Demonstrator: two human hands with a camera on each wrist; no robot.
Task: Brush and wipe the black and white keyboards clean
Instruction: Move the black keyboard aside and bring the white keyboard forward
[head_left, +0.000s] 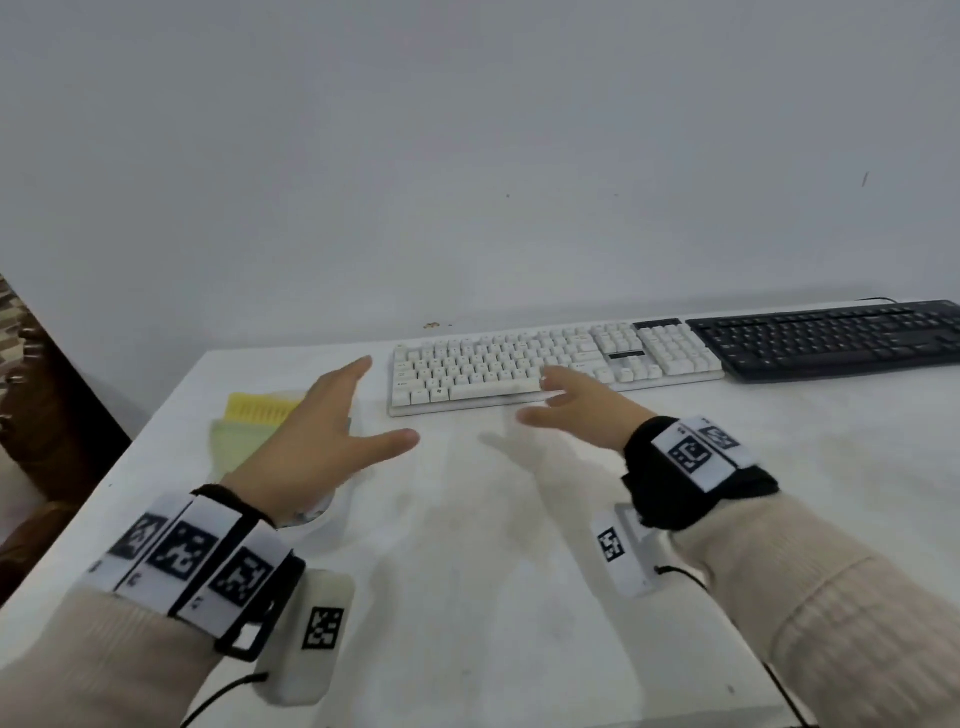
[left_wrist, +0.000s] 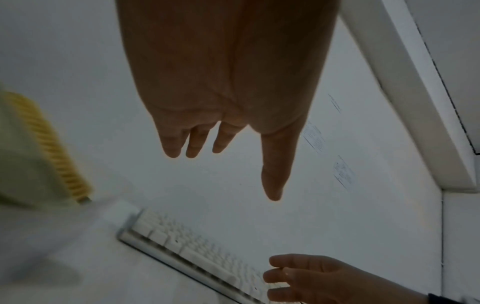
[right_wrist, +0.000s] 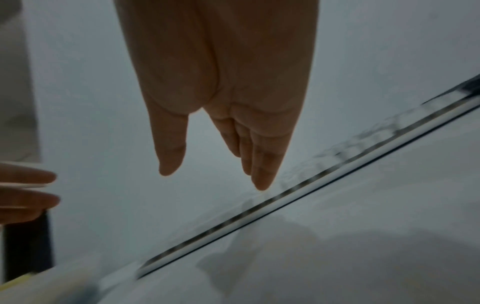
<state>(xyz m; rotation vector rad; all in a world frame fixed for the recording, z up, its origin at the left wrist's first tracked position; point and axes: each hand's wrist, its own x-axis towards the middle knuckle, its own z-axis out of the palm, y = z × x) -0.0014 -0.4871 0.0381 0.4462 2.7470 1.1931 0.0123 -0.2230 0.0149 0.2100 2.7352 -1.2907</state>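
A white keyboard (head_left: 550, 364) lies along the back of the white table (head_left: 467, 571), and a black keyboard (head_left: 831, 338) sits right of it, end to end. My left hand (head_left: 332, 415) hovers over the table left of the white keyboard, fingers straight and spread, holding nothing. My right hand (head_left: 571, 405) hovers just before the white keyboard's front edge, open and empty. In the left wrist view the left hand (left_wrist: 228, 144) shows above the white keyboard (left_wrist: 197, 251). The right wrist view has the right hand (right_wrist: 221, 160) near the keyboard's edge (right_wrist: 285, 195).
A yellow brush (head_left: 262, 408) lies on a pale green cloth (head_left: 239, 441) at the table's left, partly hidden under my left hand; both also show as brush (left_wrist: 59, 156) and cloth (left_wrist: 23, 156). The table's left edge drops off nearby. A plain wall stands behind.
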